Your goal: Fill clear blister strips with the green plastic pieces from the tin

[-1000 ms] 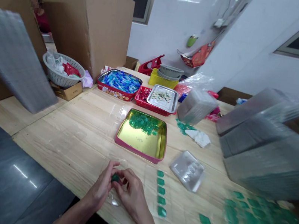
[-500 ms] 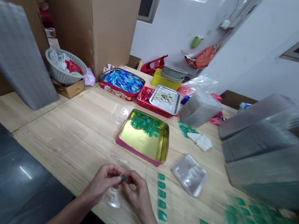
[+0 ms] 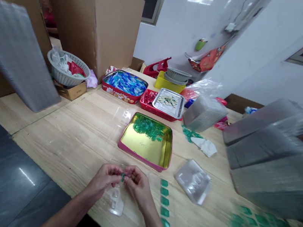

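While left hand (image 3: pixel 105 180) and right hand (image 3: pixel 136 185) pinch green piece (image 3: pixel 123 177), fingertips mostly hide it.

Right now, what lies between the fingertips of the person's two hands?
A small green plastic piece, pinched by the left hand and right hand above a clear plastic strip, in the head view.

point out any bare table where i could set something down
Bare wood runs left of the gold tin, between the basket and the left hand. Crowded: right of the right hand, with green rows, clear tray, grey stacks. Both hands pinch a green piece.
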Demonstrator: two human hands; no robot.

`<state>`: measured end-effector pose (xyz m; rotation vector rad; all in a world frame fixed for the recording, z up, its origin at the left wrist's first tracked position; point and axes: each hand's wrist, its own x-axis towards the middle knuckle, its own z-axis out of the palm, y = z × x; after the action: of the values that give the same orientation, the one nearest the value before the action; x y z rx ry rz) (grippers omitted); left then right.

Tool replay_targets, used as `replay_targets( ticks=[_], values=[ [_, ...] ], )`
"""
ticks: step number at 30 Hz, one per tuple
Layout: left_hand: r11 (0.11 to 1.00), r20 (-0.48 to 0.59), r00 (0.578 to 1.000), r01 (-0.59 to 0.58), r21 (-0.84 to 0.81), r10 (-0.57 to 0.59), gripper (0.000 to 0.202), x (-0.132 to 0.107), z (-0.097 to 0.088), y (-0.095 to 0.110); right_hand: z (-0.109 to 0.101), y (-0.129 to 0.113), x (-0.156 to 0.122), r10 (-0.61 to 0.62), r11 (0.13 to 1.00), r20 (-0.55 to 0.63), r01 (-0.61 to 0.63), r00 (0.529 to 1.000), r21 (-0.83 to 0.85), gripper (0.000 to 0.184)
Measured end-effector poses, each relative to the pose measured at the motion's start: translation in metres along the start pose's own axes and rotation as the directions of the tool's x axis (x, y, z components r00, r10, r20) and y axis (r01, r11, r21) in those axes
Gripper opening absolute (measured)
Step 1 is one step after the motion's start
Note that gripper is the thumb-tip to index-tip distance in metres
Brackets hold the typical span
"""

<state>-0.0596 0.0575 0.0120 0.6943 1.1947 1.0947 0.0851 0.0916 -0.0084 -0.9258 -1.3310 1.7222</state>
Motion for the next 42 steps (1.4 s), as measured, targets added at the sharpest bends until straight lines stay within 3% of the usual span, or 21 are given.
replay_targets(
  ticks=[3,7,12,19,21,24,29,32,34,36,38,42],
  values=[
    [0.998,0.002,1.0,0.012,0.061,-0.012,0.016,0.011,-0.005,0.0,-0.002,0.002,0.009,0.004,0.999,0.01,-0.003,1.0,-0.052,0.014],
    [0.904,-0.021,0.994,-0.092,0.417,0.111,0.012,0.029,-0.009,-0.005,-0.002,0.004,0.021,-0.076,0.962,-0.041,0.063,0.996,-0.265,0.013],
    [0.742,-0.037,0.966,-0.173,0.648,0.257,0.009,0.045,-0.011,-0.015,0.003,0.002,0.029,-0.195,0.745,-0.054,0.112,0.979,-0.658,0.014],
    [0.586,-0.016,0.945,-0.189,0.788,0.326,0.01,0.047,-0.01,-0.023,0.009,0.004,0.026,-0.286,0.502,0.033,0.18,0.958,-0.846,0.026],
    [0.56,-0.003,0.94,-0.2,0.804,0.341,0.014,0.046,-0.01,-0.025,0.009,0.003,0.025,-0.285,0.492,0.033,0.175,0.958,-0.853,0.027],
    [0.537,0.006,0.931,-0.215,0.816,0.364,0.019,0.043,-0.01,-0.027,0.011,-0.005,0.022,-0.287,0.545,0.051,0.208,0.956,-0.812,0.026],
    [0.566,0.056,0.915,-0.295,0.769,0.4,0.024,0.041,-0.01,-0.028,0.005,-0.03,0.026,-0.344,0.621,0.095,0.302,0.934,-0.723,0.018],
    [0.555,0.048,0.916,-0.283,0.782,0.399,0.02,0.04,-0.009,-0.029,-0.009,-0.045,0.05,-0.395,0.572,0.111,0.339,0.912,-0.747,0.016],
    [0.536,0.025,0.923,-0.245,0.808,0.385,0.015,0.041,-0.009,-0.032,-0.021,-0.055,0.078,-0.373,0.43,0.108,0.275,0.922,-0.86,0.018],
    [0.526,0.013,0.926,-0.225,0.82,0.377,0.013,0.043,-0.009,-0.034,-0.034,-0.063,0.11,-0.308,0.234,0.079,0.155,0.948,-0.96,0.03],
    [0.526,0.011,0.926,-0.225,0.82,0.378,0.012,0.044,-0.009,-0.036,-0.044,-0.069,0.142,-0.25,0.11,0.057,0.087,0.967,-0.99,0.044],
    [0.544,0.008,0.931,-0.219,0.81,0.364,0.012,0.047,-0.01,-0.035,-0.051,-0.067,0.189,-0.136,0.043,0.104,0.11,0.985,-0.993,0.054]
  ],
)
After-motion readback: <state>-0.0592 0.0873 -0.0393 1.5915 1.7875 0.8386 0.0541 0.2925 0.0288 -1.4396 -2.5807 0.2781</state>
